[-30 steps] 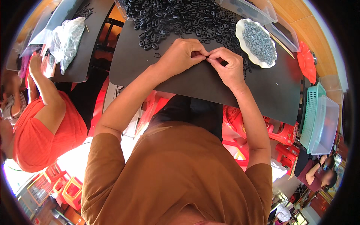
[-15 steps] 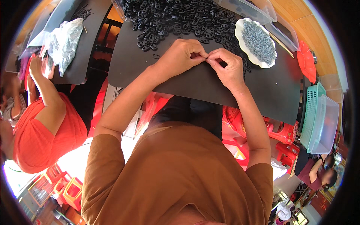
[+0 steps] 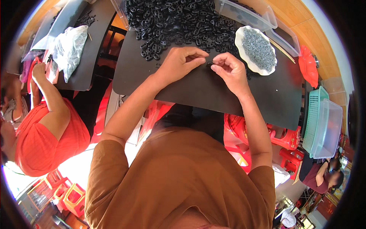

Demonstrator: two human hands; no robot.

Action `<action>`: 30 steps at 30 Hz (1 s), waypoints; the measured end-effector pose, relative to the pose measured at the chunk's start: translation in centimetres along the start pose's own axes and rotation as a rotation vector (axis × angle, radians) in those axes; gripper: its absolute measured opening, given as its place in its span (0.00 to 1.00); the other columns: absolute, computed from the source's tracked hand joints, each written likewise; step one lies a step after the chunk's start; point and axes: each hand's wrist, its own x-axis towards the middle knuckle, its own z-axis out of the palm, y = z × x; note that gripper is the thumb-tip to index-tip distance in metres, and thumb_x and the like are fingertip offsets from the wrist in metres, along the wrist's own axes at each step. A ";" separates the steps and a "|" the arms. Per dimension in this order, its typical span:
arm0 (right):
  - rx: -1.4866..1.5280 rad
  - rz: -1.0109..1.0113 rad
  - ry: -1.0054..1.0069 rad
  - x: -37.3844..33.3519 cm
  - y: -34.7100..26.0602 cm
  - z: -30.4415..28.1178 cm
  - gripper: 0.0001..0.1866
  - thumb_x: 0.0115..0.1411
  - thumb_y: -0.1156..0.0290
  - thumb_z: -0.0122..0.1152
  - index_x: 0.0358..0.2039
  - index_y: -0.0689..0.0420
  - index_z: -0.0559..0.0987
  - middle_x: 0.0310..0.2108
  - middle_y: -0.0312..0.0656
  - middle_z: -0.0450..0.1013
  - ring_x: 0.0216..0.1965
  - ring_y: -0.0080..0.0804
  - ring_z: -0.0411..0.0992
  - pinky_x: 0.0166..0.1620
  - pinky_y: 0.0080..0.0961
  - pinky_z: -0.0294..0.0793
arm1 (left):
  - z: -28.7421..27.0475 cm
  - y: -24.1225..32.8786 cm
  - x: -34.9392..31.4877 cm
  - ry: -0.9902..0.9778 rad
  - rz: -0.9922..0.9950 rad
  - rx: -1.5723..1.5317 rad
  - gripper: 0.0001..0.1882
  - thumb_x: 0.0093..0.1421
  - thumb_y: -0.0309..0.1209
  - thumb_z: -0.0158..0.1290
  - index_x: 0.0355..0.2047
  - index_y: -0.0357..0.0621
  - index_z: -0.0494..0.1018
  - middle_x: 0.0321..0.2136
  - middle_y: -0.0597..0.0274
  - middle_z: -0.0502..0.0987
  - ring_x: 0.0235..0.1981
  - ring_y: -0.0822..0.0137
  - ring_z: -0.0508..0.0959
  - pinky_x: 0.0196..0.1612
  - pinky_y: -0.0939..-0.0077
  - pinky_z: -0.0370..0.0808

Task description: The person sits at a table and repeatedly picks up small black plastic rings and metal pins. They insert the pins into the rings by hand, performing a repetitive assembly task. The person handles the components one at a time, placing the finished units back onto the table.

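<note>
Both my hands are raised over the dark table [image 3: 179, 89], a small gap between them. My left hand [image 3: 182, 63] is open, its thumb and forefinger apart with nothing seen between them. My right hand [image 3: 231, 72] has curled fingers, with thumb and forefinger spread apart. Just off its fingertips is a small black piece [image 3: 209, 64]; whether it touches them or lies on the table behind, I cannot tell. Beyond my hands spreads a heap of black oval plastic pieces with holes [image 3: 179, 23]. A white scalloped dish [image 3: 240, 45] to the right holds many small grey pins [image 3: 259, 49].
Clear plastic bins [image 3: 248, 13] stand along the far edge. A red dish [image 3: 307, 65] and a green basket [image 3: 313, 114] are at the right. On the left, a person in red [image 3: 57, 133] sits at another table with a plastic bag [image 3: 69, 47].
My hands have drawn apart; their fingertips met half a second ago. The small black piece now shows near the right fingertips. The whole view has shifted slightly.
</note>
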 end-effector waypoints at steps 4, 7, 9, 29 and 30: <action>0.143 0.141 -0.079 1.6 -1.3 -3.5 0.11 0.59 0.77 0.61 0.43 0.64 0.77 0.33 0.38 0.76 0.33 0.21 0.75 0.37 0.18 0.76 | -0.4 0.1 0.0 0.000 -0.008 0.034 0.09 0.61 0.25 0.56 0.41 0.36 0.79 0.33 0.61 0.81 0.33 0.75 0.80 0.38 0.81 0.77; 0.152 0.174 -0.083 3.5 -2.2 -6.1 0.09 0.60 0.75 0.62 0.41 0.62 0.79 0.32 0.37 0.77 0.33 0.23 0.76 0.38 0.19 0.76 | -0.2 -0.2 0.0 -0.009 -0.002 0.048 0.08 0.60 0.23 0.55 0.40 0.36 0.79 0.34 0.60 0.80 0.32 0.75 0.79 0.36 0.81 0.76; 0.109 0.173 -0.110 5.6 -2.4 -8.5 0.09 0.60 0.74 0.62 0.41 0.62 0.79 0.32 0.36 0.77 0.33 0.23 0.76 0.39 0.20 0.76 | -0.2 0.1 -0.1 -0.018 0.004 0.065 0.08 0.59 0.22 0.55 0.39 0.36 0.79 0.34 0.60 0.80 0.31 0.75 0.78 0.35 0.81 0.75; -0.885 -0.166 0.045 2.6 -1.4 -10.8 0.05 0.53 0.75 0.64 0.32 0.57 0.81 0.30 0.42 0.74 0.32 0.44 0.74 0.36 0.35 0.73 | 1.1 0.9 -0.1 0.003 0.192 0.311 0.08 0.54 0.20 0.57 0.35 0.39 0.79 0.34 0.58 0.79 0.34 0.58 0.78 0.38 0.69 0.77; -0.911 -0.175 0.047 2.7 -1.0 -10.9 0.05 0.53 0.75 0.63 0.32 0.57 0.81 0.31 0.42 0.74 0.33 0.45 0.74 0.36 0.36 0.72 | 1.1 0.8 -0.1 -0.016 0.216 0.356 0.08 0.53 0.20 0.58 0.35 0.40 0.79 0.35 0.59 0.79 0.36 0.58 0.78 0.40 0.69 0.76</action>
